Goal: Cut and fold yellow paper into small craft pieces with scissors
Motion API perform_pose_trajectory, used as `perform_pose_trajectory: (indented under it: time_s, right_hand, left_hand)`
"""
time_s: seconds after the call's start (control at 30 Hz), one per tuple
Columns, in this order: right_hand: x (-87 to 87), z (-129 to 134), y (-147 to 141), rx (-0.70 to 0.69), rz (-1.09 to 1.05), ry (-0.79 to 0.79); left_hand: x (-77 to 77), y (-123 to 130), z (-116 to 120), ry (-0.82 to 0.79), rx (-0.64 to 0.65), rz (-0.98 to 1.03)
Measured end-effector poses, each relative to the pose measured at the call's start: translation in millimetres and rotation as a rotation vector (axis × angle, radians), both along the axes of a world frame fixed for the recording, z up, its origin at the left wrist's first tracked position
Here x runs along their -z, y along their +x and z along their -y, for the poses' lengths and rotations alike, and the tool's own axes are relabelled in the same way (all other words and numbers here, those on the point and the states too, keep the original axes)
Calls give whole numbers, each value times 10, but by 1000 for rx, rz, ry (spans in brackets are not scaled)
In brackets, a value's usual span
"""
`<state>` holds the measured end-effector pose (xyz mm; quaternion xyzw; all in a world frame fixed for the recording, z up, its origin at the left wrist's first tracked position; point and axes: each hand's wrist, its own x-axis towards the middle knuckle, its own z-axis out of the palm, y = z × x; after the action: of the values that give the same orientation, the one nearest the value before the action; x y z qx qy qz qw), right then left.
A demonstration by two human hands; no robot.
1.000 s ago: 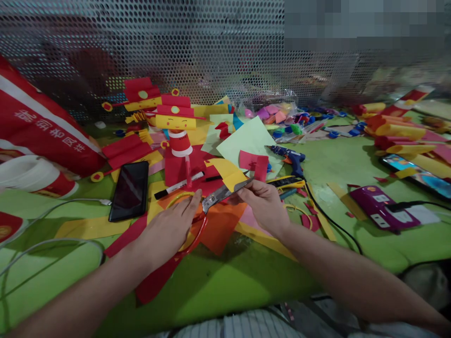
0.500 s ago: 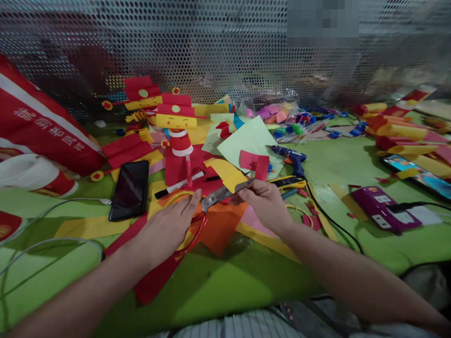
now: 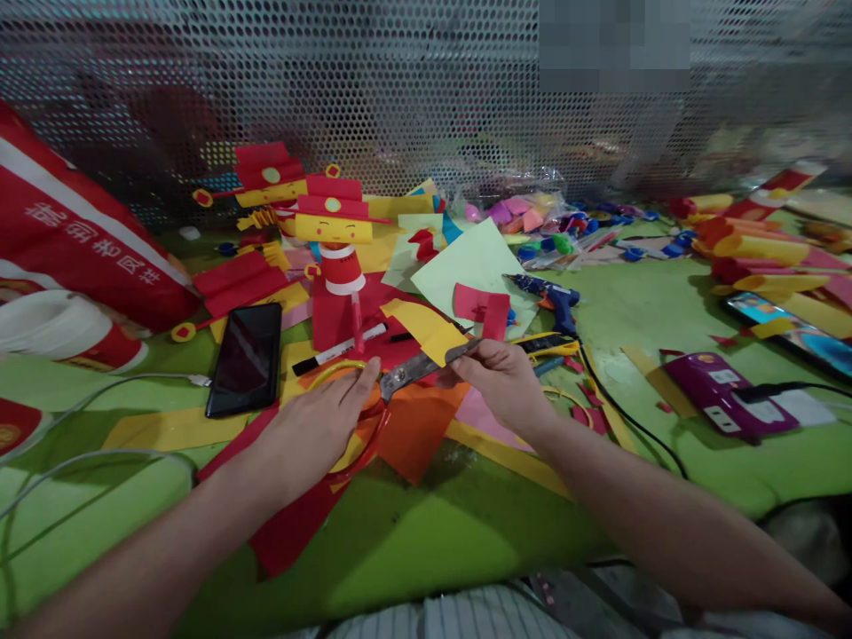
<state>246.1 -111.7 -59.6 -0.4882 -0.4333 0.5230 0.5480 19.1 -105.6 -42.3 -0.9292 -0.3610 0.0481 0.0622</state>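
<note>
My left hand (image 3: 329, 413) is closed around the handles of a pair of scissors (image 3: 407, 373), which have red and yellow loops. Their blades point right and lie across a strip of yellow paper (image 3: 426, 327). At the near end of this strip, my right hand (image 3: 507, 386) pinches the paper close to the blade tips; its fingertips are partly hidden. Orange paper (image 3: 416, 435) lies beneath the scissors. Just beyond them are a black-and-white marker (image 3: 339, 349) and a paper figure (image 3: 336, 231) with a red hat and a red cup body.
A black phone (image 3: 244, 359) with a cable lies to the left, near a paper cup (image 3: 73, 328). To the right are a blue glue gun (image 3: 552, 297), its black cord, and a purple power strip (image 3: 725, 395). A perforated metal panel (image 3: 399, 98) stands behind the green table (image 3: 466, 532).
The free end of the yellow strip has shifted slightly left at the blades. Both hands stay almost in place, still holding the scissors and the paper.
</note>
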Motion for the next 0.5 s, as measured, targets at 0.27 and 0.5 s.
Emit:
perform_pose_trajectory:
  time_s: [0.27,0.5]
  right_hand:
    - [-15,-14,18,-16,24,-28]
    - [-53,-21,16,-20,17,-43]
  left_hand:
    - [-26,-5,-4,-19,-10,20]
    - [-32,-12,-5,-32,-13,38]
